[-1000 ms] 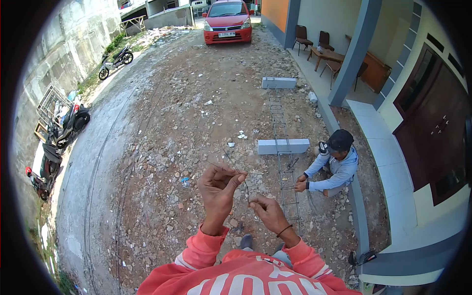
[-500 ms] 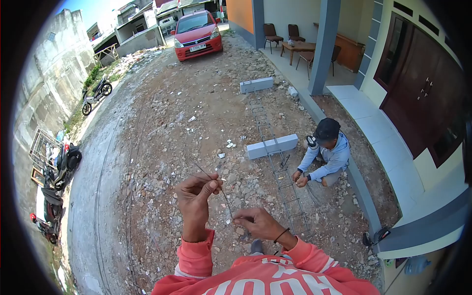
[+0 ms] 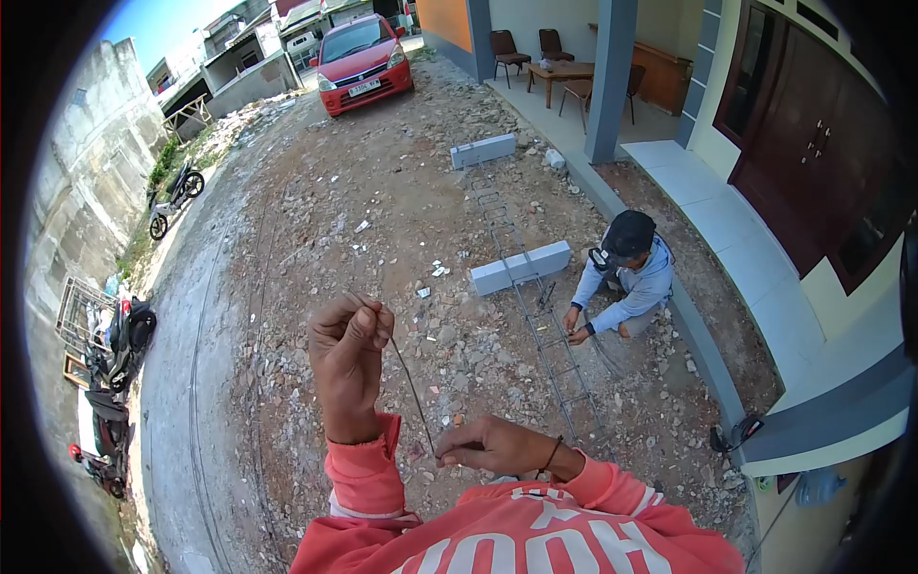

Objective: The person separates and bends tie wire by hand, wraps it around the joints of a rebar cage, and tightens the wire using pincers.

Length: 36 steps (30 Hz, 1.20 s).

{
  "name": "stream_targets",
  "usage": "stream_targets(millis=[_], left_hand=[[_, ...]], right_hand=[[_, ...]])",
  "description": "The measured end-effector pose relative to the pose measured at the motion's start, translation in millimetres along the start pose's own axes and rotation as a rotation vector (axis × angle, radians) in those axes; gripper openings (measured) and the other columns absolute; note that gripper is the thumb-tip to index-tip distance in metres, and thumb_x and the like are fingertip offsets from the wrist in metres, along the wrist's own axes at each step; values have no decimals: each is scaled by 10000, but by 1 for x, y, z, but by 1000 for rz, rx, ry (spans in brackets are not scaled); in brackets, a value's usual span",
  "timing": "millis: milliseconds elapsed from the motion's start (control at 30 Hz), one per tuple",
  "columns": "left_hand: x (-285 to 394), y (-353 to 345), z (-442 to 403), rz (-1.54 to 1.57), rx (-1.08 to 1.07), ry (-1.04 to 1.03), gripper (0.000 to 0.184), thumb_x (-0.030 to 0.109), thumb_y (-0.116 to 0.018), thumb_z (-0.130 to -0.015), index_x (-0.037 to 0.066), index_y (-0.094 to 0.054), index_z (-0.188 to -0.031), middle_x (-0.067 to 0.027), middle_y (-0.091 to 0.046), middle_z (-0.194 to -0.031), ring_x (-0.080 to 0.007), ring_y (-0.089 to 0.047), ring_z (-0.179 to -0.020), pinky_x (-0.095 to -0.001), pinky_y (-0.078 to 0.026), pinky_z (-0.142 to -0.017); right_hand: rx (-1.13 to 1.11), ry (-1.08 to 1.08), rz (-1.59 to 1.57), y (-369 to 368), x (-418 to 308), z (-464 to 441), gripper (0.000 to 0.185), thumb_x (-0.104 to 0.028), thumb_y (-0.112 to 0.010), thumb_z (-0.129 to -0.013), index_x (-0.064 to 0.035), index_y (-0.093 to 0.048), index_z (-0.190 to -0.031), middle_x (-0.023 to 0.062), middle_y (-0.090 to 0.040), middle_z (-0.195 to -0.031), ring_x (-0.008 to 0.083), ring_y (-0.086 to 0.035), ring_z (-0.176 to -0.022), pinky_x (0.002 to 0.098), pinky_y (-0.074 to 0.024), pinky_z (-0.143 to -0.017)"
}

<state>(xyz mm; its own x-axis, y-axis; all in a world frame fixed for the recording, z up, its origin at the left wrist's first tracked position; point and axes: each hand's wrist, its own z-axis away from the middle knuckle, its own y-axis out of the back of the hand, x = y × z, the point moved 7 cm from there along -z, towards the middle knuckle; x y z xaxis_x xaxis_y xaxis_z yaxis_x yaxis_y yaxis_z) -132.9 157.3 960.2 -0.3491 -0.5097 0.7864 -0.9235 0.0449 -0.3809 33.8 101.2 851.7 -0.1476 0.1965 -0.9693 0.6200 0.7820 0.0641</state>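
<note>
A thin dark wire (image 3: 410,387) runs slantwise between my two hands. My left hand (image 3: 346,349) is raised and closed, pinching the wire's upper end between thumb and fingers. Lower down and to the right, my right hand (image 3: 492,446) pinches the wire near its other end. The ladder-like steel rebar frame (image 3: 550,349) lies to the right of my hands and rests across pale blocks, one of them the nearer block (image 3: 521,268). Beside the frame squats a co-worker (image 3: 631,277) in a light blue top and dark cap, both hands at its side bar.
Rubble and stones cover the ground (image 3: 335,258). A farther pale block (image 3: 483,151) supports the frame's far end. A raised porch edge (image 3: 703,349) runs along the right. Motorbikes stand at the left, and a red car (image 3: 363,65) is parked ahead.
My left hand has moved left and up along the wire, so a longer stretch shows between my hands. My right hand has shifted slightly down and left. The co-worker's hands have moved slightly apart.
</note>
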Motion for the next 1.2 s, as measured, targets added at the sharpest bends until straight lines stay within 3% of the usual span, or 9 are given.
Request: stream_targets(millis=[133,200,300,400,567,667,800,900,1200], left_hand=[[-13,16,-1,489,132,172,153,79,-630,-936,-40,-635,-1031,-122,-661,-921,-157,-565,-793,-227,-460,-652],[2,16,-2,449,39,-3,155,74,-580,-962,-21,-596,-1084,-100,-634,-992,-171,-601,-825,-256,-560,-788],[25,-5,3,183,26,-114,123,55,-646,-919,-37,-643,-1001,-137,-658,-922,-167,-592,-811,-227,-473,-612],[29,-31,2,106,-154,-103,105,35,-668,-897,-33,-648,-974,-127,-633,-923,-168,-600,-800,-227,-476,-641],[16,-4,-1,417,-38,41,117,69,-635,-931,-43,-615,-958,-97,-588,-929,-152,-567,-804,-222,-475,-673],[24,-3,3,559,-52,41,122,80,-592,-961,-42,-588,-964,-90,-562,-941,-141,-548,-800,-236,-486,-721],[51,2,9,218,149,-197,97,74,-568,-970,-22,-565,-967,-82,-524,-927,-134,-466,-764,-236,-423,-679],[48,-23,7,55,-57,-181,115,79,-629,-933,-29,-607,-900,-82,-584,-882,-154,-541,-702,-237,-436,-613],[12,19,0,440,210,120,134,85,-578,-967,-40,-627,-975,-97,-643,-973,-170,-608,-817,-264,-494,-722]], right_hand=[[-246,448,-942,17,-63,19,205,-204,-614,-962,-14,-682,-997,1,-569,-702,109,-462,-609,309,-369,-535],[173,230,-1409,57,-30,23,154,-157,-648,-933,-16,-692,-979,12,-579,-704,93,-461,-595,291,-373,-532],[562,-239,-799,79,17,14,123,-106,-641,-929,-10,-702,-975,10,-556,-680,95,-483,-598,279,-405,-548],[347,-95,85,34,19,-2,135,-88,-620,-936,-7,-708,-999,13,-544,-664,115,-506,-602,292,-445,-586],[-433,338,-530,-23,-55,13,142,-42,-602,-935,3,-707,-1019,46,-629,-730,129,-550,-608,282,-424,-571],[-277,448,-1276,8,-58,24,152,-76,-550,-981,-6,-677,-1028,29,-594,-725,91,-485,-557,263,-365,-535],[284,-77,-1274,38,-3,20,169,-113,-507,-1013,-19,-642,-1054,-3,-519,-680,42,-397,-534,238,-305,-518],[317,-373,-359,21,17,15,206,-134,-517,-1010,-30,-644,-1133,-28,-473,-685,32,-419,-610,225,-361,-550],[-162,110,-632,-5,-6,29,204,-154,-565,-983,1,-655,-1079,23,-580,-820,89,-455,-634,263,-393,-596]])
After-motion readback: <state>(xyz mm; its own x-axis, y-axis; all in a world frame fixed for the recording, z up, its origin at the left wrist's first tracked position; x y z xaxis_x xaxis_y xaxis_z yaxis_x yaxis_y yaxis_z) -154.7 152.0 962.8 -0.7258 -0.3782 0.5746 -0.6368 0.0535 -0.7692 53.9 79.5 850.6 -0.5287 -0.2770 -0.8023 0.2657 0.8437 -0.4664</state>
